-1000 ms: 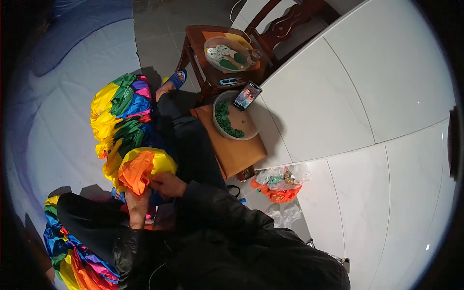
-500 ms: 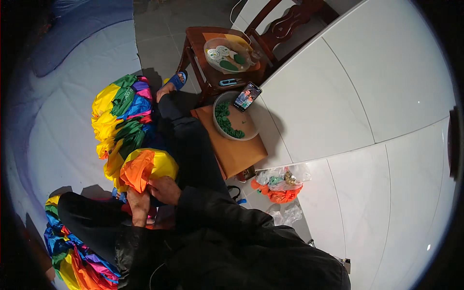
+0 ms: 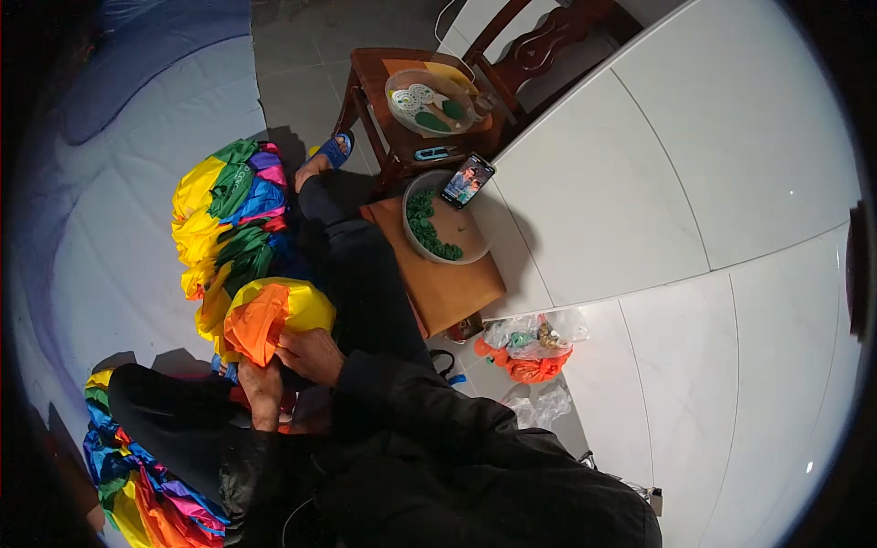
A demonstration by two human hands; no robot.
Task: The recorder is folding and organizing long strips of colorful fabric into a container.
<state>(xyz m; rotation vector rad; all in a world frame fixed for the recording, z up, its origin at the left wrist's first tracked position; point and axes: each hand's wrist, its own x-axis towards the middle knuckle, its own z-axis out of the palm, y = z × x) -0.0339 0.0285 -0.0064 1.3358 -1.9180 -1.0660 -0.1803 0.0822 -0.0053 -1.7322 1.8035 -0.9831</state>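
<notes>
A bundle of rainbow-coloured fabric (image 3: 239, 219), yellow, green, blue, purple and orange, lies over my lap and the floor on my left. Its near end is a rounded yellow and orange fold (image 3: 269, 315). My left hand (image 3: 261, 391) grips the fabric just under that fold. My right hand (image 3: 315, 354) pinches the orange part beside it, touching the left hand. Both forearms are in dark sleeves. More of the same striped fabric (image 3: 137, 484) hangs at the lower left.
A low wooden stool (image 3: 448, 288) holds a bowl of green pieces (image 3: 434, 233) with a phone (image 3: 468, 180) leaning on it. Behind stands a wooden chair (image 3: 402, 100) with a tray. Plastic bags (image 3: 530, 347) lie by the white wall (image 3: 685, 183). My sandalled foot (image 3: 324, 157) rests ahead.
The yellow and orange fold has shifted slightly in my hands; both hands stay closed on the fabric at the same spot.
</notes>
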